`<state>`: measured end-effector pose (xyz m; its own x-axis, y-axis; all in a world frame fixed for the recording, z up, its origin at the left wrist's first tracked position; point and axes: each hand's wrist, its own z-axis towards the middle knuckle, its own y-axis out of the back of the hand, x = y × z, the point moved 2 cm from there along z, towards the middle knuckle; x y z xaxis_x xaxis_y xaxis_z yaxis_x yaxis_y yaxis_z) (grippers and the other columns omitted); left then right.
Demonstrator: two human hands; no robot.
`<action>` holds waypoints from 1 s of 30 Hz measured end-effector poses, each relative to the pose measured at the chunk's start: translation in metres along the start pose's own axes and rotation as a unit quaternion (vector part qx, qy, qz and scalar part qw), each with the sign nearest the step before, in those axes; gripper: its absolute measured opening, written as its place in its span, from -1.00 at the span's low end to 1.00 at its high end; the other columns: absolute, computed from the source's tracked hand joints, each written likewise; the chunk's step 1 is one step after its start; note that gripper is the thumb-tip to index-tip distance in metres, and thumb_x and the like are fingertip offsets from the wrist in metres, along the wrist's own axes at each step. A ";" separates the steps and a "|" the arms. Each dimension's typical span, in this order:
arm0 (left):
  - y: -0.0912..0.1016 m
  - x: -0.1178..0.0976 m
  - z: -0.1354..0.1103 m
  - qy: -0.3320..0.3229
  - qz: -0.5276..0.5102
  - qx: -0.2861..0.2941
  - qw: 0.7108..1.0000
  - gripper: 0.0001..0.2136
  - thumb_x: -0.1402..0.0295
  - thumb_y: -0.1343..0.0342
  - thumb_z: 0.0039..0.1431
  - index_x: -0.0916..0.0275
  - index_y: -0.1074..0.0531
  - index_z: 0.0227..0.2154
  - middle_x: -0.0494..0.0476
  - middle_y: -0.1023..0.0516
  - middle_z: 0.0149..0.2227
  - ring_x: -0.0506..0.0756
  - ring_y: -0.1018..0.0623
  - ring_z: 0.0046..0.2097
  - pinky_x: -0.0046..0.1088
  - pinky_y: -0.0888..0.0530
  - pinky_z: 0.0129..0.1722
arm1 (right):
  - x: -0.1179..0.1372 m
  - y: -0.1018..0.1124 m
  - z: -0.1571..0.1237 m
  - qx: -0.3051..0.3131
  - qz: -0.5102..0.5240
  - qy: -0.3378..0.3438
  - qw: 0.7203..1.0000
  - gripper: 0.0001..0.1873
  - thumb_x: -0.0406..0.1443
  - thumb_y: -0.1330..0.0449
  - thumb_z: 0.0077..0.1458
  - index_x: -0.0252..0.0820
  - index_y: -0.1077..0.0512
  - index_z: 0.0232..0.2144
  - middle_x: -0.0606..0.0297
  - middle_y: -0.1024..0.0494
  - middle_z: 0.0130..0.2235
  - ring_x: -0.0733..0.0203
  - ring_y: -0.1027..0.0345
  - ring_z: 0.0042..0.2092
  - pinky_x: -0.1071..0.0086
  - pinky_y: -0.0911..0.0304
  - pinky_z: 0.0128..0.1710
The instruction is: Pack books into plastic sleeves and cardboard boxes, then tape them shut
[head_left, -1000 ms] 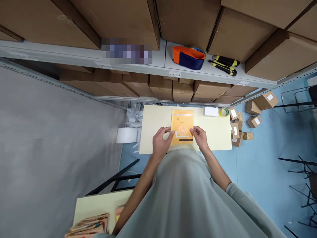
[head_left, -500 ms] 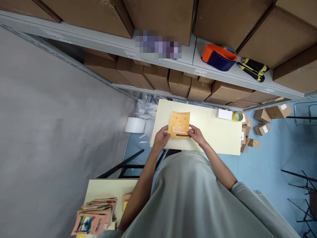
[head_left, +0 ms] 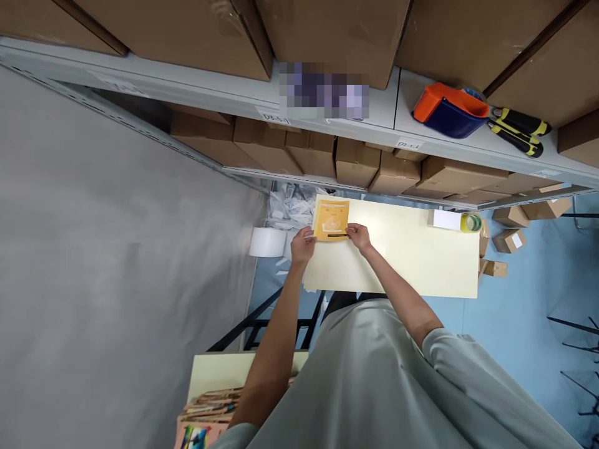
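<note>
Book point(head_left: 332, 220): 1, held | left hand point(head_left: 303, 247), right hand point(head_left: 359, 237): 2 | cutters point(head_left: 523, 122): 2

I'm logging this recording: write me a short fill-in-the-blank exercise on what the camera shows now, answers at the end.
1. The person's left hand and right hand hold the same yellow-orange ____ between them.
2. The white box on the table stands beside a roll of ____.
3. The dispenser on the shelf is dark blue and ____.
4. The cutters beside it have black and ____ handles.

Answers: book; tape; orange; yellow.
</note>
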<state>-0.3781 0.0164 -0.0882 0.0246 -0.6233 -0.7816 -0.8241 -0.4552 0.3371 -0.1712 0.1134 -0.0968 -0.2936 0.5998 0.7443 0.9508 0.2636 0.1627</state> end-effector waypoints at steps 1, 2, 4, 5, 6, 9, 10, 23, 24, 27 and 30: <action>-0.002 0.004 0.004 -0.005 0.007 -0.002 1.000 -0.60 0.49 -0.25 0.04 0.26 -0.56 0.00 0.25 -0.72 -0.04 0.09 -0.70 -0.23 -0.32 -0.63 -0.06 | -0.001 -0.002 0.002 0.000 0.002 -0.003 1.000 -0.79 -0.29 -0.34 0.05 -0.18 -0.62 -0.21 0.30 -0.72 -0.31 0.22 -0.53 -0.34 0.25 -0.54 -0.10; -0.003 0.007 0.007 -0.009 0.011 -0.002 1.000 -0.60 0.49 -0.24 0.05 0.25 -0.55 0.00 0.24 -0.73 -0.04 0.08 -0.70 -0.22 -0.31 -0.63 -0.04 | -0.003 -0.002 0.002 0.002 0.004 -0.005 1.000 -0.77 -0.30 -0.34 0.05 -0.18 -0.62 -0.19 0.29 -0.73 -0.29 0.23 -0.54 -0.33 0.26 -0.55 -0.10; -0.005 0.015 0.009 -0.016 0.011 0.001 1.000 -0.61 0.49 -0.24 0.07 0.23 -0.55 0.01 0.24 -0.73 -0.03 0.09 -0.71 -0.18 -0.29 -0.64 0.01 | -0.006 0.000 0.000 0.008 0.009 -0.007 1.000 -0.74 -0.32 -0.34 0.06 -0.18 -0.62 -0.14 0.24 -0.75 -0.21 0.22 -0.58 -0.29 0.26 -0.55 -0.11; -0.005 0.018 0.008 -0.020 0.009 0.004 1.000 -0.61 0.49 -0.24 0.08 0.22 -0.55 0.02 0.26 -0.72 -0.01 0.11 -0.71 -0.14 -0.28 -0.64 0.02 | -0.009 0.004 -0.004 0.009 0.012 -0.009 1.000 -0.73 -0.32 -0.35 0.06 -0.18 -0.62 -0.13 0.22 -0.76 -0.17 0.20 -0.60 -0.27 0.25 -0.55 -0.10; -0.004 0.022 0.005 -0.023 0.008 0.007 1.000 -0.62 0.48 -0.24 0.10 0.22 -0.55 0.02 0.27 -0.72 0.02 0.12 -0.72 -0.10 -0.27 -0.64 0.04 | -0.012 0.010 -0.008 0.010 0.013 -0.009 1.000 -0.72 -0.32 -0.35 0.07 -0.18 -0.63 -0.12 0.19 -0.76 -0.13 0.19 -0.62 -0.24 0.24 -0.55 -0.08; 0.007 0.036 -0.011 -0.031 0.013 0.010 0.999 -0.64 0.44 -0.23 0.18 0.23 -0.54 0.06 0.33 -0.68 0.13 0.16 -0.70 0.03 -0.25 -0.62 0.11 | -0.030 0.042 -0.031 -0.002 -0.001 0.008 1.000 -0.70 -0.25 -0.36 0.10 -0.17 -0.63 -0.09 0.14 -0.77 -0.08 0.11 -0.65 -0.13 0.18 -0.56 -0.01; 0.012 0.042 -0.017 -0.030 0.021 0.009 0.999 -0.64 0.42 -0.23 0.20 0.24 -0.53 0.07 0.35 -0.66 0.16 0.17 -0.70 0.05 -0.24 -0.61 0.13 | -0.038 0.057 -0.041 -0.015 -0.015 0.020 1.000 -0.68 -0.21 -0.35 0.11 -0.17 -0.62 -0.08 0.13 -0.77 -0.07 0.09 -0.65 -0.10 0.16 -0.55 0.02; 0.030 0.111 -0.051 -0.002 0.292 0.017 0.956 -0.70 0.24 -0.15 0.33 0.22 -0.61 0.02 0.25 -0.73 0.08 0.21 -0.72 -0.03 -0.21 -0.57 0.17 | -0.121 0.132 -0.104 -0.196 -0.267 -0.063 0.942 -0.72 -0.13 -0.36 0.22 -0.17 -0.55 -0.11 0.04 -0.70 -0.07 -0.01 -0.62 -0.03 0.24 -0.45 0.01; 0.028 0.110 -0.049 -0.011 0.307 0.009 0.952 -0.70 0.22 -0.14 0.34 0.22 -0.61 0.02 0.25 -0.74 0.06 0.23 -0.71 -0.02 -0.19 -0.57 0.17 | -0.120 0.127 -0.101 -0.201 -0.276 -0.061 0.938 -0.77 -0.15 -0.34 0.24 -0.17 -0.55 -0.14 0.02 -0.68 -0.04 -0.03 -0.61 -0.02 0.23 -0.44 0.02; 0.024 0.105 -0.044 -0.021 0.342 -0.004 0.940 -0.72 0.22 -0.13 0.34 0.22 -0.64 -0.05 0.29 -0.76 -0.02 0.29 -0.70 0.02 -0.15 -0.55 0.17 | -0.116 0.113 -0.095 -0.214 -0.297 -0.052 0.929 -0.87 -0.24 -0.21 0.33 -0.16 -0.53 -0.23 -0.07 -0.62 0.06 -0.05 -0.58 0.00 0.21 -0.41 0.00; 0.022 0.101 -0.043 -0.020 0.364 -0.006 0.931 -0.73 0.25 -0.09 0.35 0.24 -0.65 -0.14 0.36 -0.75 -0.06 0.33 -0.70 0.01 -0.14 -0.56 0.13 | -0.112 0.104 -0.099 -0.210 -0.304 -0.040 0.929 -0.83 -0.29 -0.14 0.34 -0.15 -0.51 -0.28 -0.05 -0.62 0.05 -0.04 -0.57 -0.01 0.22 -0.40 -0.02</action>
<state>-0.3696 -0.0841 -0.1377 -0.5587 -0.7456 -0.3632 -0.6078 0.0702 0.7910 -0.0299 -0.0008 -0.0992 -0.7789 0.4954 0.3847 0.5571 0.2648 0.7871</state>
